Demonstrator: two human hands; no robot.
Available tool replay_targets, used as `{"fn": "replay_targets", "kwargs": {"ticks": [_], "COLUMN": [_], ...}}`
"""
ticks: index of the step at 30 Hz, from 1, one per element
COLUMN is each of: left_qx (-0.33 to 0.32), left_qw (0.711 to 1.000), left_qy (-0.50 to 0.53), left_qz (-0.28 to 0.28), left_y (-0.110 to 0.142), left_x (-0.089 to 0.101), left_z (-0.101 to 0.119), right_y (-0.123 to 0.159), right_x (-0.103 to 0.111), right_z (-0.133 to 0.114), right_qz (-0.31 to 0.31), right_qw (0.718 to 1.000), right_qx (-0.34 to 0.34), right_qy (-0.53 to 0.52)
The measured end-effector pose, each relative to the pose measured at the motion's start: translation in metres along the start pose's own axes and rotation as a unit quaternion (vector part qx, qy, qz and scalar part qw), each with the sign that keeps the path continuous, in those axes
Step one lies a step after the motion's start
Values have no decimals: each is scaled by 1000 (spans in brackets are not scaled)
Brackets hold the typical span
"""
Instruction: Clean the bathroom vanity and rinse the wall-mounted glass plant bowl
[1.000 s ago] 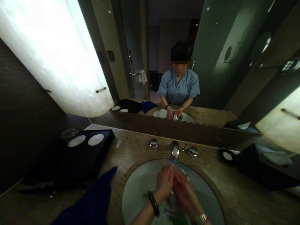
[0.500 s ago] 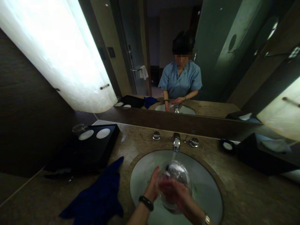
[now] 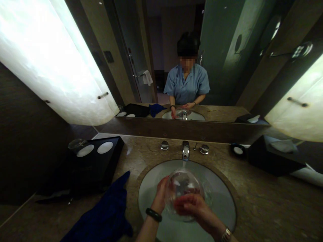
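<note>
Over the white oval sink (image 3: 148, 188) a clear round glass (image 3: 183, 181) is tilted below the chrome faucet (image 3: 185, 151), from which a stream of water runs. My left hand (image 3: 161, 193) grips the glass by its left side, and a dark bangle is on that wrist. Bent and pressed together, the fingers of my right hand (image 3: 193, 208) are at the near side of the same glass; I cannot tell whether the tips are inside it. Reddish finger parts show through the glass.
Left of the sink lie a crumpled blue cloth (image 3: 103, 211) and a black tray (image 3: 101, 168) with white discs and a clear glass (image 3: 77, 144). Faucet knobs (image 3: 164, 145) stand behind the sink. A black tissue box (image 3: 272, 156) is at right, below the mirror (image 3: 222, 74).
The glass has turned so its clear round side shows more sharply. My right hand has shifted slightly across it, while my left hand keeps its side grip. The view has moved slightly.
</note>
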State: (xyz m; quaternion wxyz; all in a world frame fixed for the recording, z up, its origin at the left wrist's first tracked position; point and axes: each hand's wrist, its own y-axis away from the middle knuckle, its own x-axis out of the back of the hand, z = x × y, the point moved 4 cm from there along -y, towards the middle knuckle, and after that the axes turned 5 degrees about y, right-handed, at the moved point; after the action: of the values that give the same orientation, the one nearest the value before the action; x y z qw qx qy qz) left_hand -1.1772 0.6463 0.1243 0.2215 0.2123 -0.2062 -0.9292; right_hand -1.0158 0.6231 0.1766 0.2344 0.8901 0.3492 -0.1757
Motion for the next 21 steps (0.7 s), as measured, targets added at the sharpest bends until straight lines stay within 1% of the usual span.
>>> {"fn": "replay_targets", "kwargs": {"ticks": [1,2,3,4,5,6,8,9,11,13,16,17,18,19,21], "left_qx": [-8,-14,-20,-28,-38,-49,-71,-81,-97,-105,-85,-74,-63,-53,-37], "left_qw": [1000,999,997,994,990,985,978,975,970,970,984,990,993,996,998], "left_qy": [-22,-48,-76,-105,-131,-153,-187,-200,-218,-215,-151,-118,-88,-62,-28], "left_qz": [-1,-8,-17,-30,-43,-55,-62,-59,-49,-40,-32,-36,-42,-47,-49], "left_y": [-1,-3,-5,-7,-8,-9,-9,-8,-6,-5,-2,-1,0,2,3], "left_x": [1,0,-2,-6,-10,-15,-22,-23,-22,-16,-5,-4,-3,-4,-7], "left_z": [4,7,9,9,8,6,3,2,1,2,1,1,2,3,6], "right_y": [3,7,9,9,6,2,-9,-14,-21,-24,-20,-17,-13,-9,1], "right_x": [-3,-7,-10,-12,-13,-12,-6,-2,7,18,30,30,27,23,13], "right_z": [8,16,24,29,32,33,31,30,29,26,16,12,10,9,16], "right_qz": [-46,-87,-110,-109,-87,-54,13,30,43,65,118,121,112,94,38], "right_qw": [997,990,985,986,991,995,989,982,973,969,958,958,963,974,997], "right_qx": [-34,-66,-91,-103,-99,-77,-15,9,30,24,30,34,33,26,-13], "right_qy": [56,89,96,72,25,-34,-149,-186,-224,-238,-260,-258,-242,-205,-68]}}
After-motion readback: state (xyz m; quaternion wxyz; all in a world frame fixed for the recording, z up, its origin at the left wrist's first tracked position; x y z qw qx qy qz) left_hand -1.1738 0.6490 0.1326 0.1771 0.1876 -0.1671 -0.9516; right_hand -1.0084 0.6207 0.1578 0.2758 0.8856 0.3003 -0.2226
